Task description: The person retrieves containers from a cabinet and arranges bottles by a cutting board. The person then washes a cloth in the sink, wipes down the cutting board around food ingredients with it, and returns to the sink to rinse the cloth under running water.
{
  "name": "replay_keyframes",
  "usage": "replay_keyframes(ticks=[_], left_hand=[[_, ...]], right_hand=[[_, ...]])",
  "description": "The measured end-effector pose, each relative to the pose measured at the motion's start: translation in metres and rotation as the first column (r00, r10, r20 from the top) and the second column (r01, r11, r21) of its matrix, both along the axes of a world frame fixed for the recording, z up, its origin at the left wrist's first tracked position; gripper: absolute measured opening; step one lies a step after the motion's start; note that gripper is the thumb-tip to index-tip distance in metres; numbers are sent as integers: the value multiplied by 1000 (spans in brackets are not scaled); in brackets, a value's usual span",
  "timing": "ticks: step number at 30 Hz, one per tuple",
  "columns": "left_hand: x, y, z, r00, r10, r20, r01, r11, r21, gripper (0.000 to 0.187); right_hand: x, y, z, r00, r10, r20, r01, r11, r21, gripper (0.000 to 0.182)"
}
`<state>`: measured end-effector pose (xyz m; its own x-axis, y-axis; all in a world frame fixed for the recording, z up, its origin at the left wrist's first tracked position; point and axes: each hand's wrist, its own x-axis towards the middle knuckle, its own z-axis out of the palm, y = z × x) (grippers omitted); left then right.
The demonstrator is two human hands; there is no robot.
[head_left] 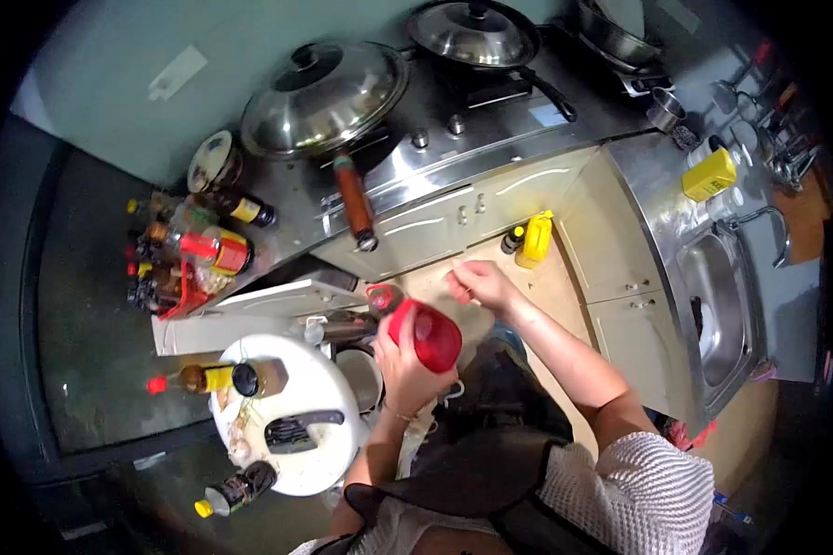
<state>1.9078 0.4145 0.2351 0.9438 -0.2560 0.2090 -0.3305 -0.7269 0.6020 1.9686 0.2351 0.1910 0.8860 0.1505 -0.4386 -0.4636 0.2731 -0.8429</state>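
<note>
Left hand [403, 370]: wraps round a red container [435, 344], fingers spread across the side, palm against the near end.
Red container: sits clamped in the left hand, held in the air in front of the body, well apart from the stove.
Right hand [483, 282]: floats apart from the left hand, just beyond the red container, without touching it; curls the fingers in towards the thumb. Too small to tell whether anything lies between the fingertips.
White round stool [331, 407]: stands to the left of the left arm; bears a bottle with a red cap [194, 378], a jar with a black lid [259, 378] beside it and a dark blade with a black handle [304, 429].
Stool's near edge: has a dark bottle with a yellow cap [236, 490] just beside it.
Stove: carries a wok under a domed lid [329, 97], with a wooden handle [353, 199] pointing towards the body, and a smaller lidded pan [475, 35] further right.
Counter's left end: holds a crowd of bottles, one with a red and yellow label [231, 252].
Right counter: bears a yellow bottle [710, 176] near the sink [715, 305].
Floor by the cabinets: holds a yellow jug [535, 242] with a small dark bottle [513, 240] beside it.
</note>
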Motion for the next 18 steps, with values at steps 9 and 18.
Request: replay_keyframes(ticks=[9, 18], left_hand=[[-21, -35, -84, 953, -37, -301, 96, 978, 183, 93], [-16, -47, -107, 953, 56, -299, -7, 986, 164, 79]], right_hand=[[152, -111, -244, 923, -44, 382, 364, 420, -831, 41], [167, -89, -352, 840, -18, 542, 405, 686, -604, 47]])
